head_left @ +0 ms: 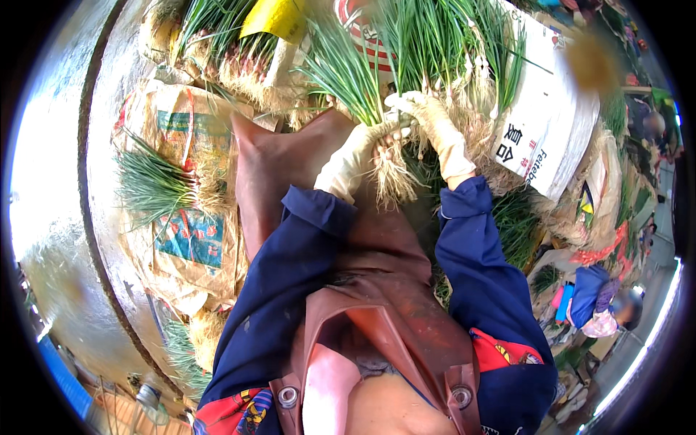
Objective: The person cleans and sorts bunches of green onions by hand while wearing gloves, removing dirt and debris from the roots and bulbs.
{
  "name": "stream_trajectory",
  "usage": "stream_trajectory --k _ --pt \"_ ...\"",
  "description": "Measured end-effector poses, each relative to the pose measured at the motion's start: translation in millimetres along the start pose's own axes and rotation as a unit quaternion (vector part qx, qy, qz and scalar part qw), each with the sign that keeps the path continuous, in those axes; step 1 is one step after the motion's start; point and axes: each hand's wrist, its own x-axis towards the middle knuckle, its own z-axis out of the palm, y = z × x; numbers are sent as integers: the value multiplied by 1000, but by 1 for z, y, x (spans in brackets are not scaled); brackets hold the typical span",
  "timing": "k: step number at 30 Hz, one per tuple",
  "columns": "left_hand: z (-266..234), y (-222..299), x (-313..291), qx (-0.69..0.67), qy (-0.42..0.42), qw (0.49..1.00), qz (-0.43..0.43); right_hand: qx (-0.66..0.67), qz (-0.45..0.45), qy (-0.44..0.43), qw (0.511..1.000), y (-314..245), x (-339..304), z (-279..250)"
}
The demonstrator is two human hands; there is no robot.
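With bunching seemingly in hand, the left hand (360,151) grips green onions (362,94) beside the right hand (433,123), its hold unclear, and the next move likely needs level roots (391,177).

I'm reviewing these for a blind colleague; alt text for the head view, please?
A cream-gloved left hand grips a bunch of long-leaved green plants with pale, stringy roots, the cream-gloved right hand against it. A similar bunch lies on a tan printed sack at left.
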Motion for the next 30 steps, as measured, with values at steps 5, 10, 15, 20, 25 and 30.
stream_trajectory --k 5,10,15,20,25,30 --pt "40 7 -20 -11 49 999 -10 33 -49 72 996 22 10 -3" --pt "36 13 -34 -159 -7 986 -54 89 -86 -17 992 28 5 -18" --pt "31 13 -45 -136 8 989 -57 -242 -165 85 952 43 -5 -19" --pt "24 26 -82 -233 -160 959 -6 -575 -152 -35 803 43 -65 -39" --pt "40 27 -81 -164 -71 984 11 -637 -183 224 714 27 -24 -35" --pt "45 21 -62 -120 -30 992 3 -784 -16 269 559 16 51 -69"
